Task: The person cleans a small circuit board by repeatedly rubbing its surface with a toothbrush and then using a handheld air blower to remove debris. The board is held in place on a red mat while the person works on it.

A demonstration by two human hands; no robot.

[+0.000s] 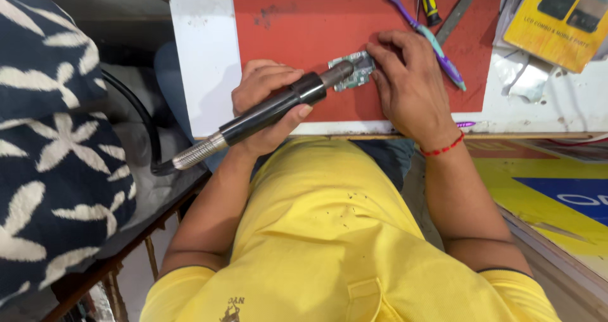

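Note:
My left hand [261, 93] grips a black hot-air wand [272, 110] with a ribbed metal collar at its rear end. The wand's metal nozzle points at a small green circuit board [356, 74] lying on a red mat [304, 24]. Touching the board's right side, my right hand [408, 84] presses its fingertips on the board's edge. A red thread band circles the right wrist.
On the mat's far right lie a purple toothbrush [437, 50], a yellow-and-black screwdriver [429, 5] and a flat metal tool [459, 8]. A yellow box [563, 18] and crumpled foil [522, 75] sit on the white tabletop [202, 56]. A black hose [149, 132] trails left beside a navy patterned cloth [50, 138].

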